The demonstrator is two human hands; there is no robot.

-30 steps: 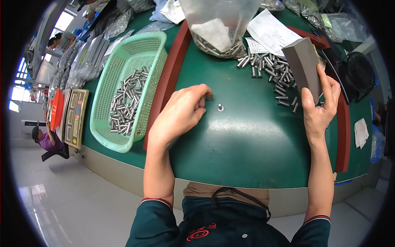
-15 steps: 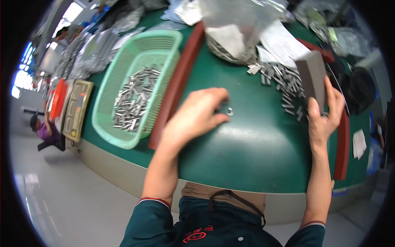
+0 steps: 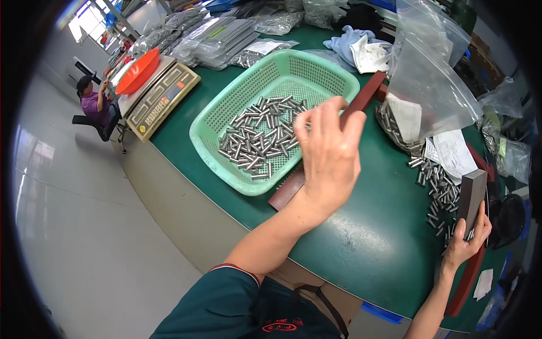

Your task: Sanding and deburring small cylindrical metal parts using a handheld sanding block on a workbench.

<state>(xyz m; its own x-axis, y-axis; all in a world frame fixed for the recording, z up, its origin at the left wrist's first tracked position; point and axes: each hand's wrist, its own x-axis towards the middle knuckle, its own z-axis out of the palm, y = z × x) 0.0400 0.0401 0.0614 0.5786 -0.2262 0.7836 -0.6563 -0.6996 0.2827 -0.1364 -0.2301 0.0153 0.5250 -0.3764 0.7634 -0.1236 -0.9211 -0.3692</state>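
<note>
Since the earlier frame, the left hand (image 3: pixel 330 164) has moved left from its place over the tabletop (image 3: pixel 350 248) to the right side of the basket (image 3: pixel 226 178), and the view has swung left with it. Its back faces the camera and its fingers curl down out of sight, so whether they are spread or pinching a pin cannot be told. Behind this hand the right part of the basket and some of its pins (image 3: pixel 254 135) are hidden, as is the middle of the left bar (image 3: pixel 367 93), whose far and near ends show. Well apart, on the right, the right hand (image 3: pixel 467 246) has its fingers closed around the near part of the block (image 3: pixel 472 198), thumb on the left side, other fingers wrapping the right. Loose pins (image 3: pixel 443 192) lie left of the block; those close to the hand are partly covered and hard to count. Farther off, folds of the bag (image 3: pixel 435 96) blur what it holds, and papers (image 3: pixel 454 155) overlap beside it. Right of the block, the fan (image 3: pixel 511 214) is dark and indistinct. Far left, the tray (image 3: pixel 138 72) covers part of the scale (image 3: pixel 164 104).
</note>
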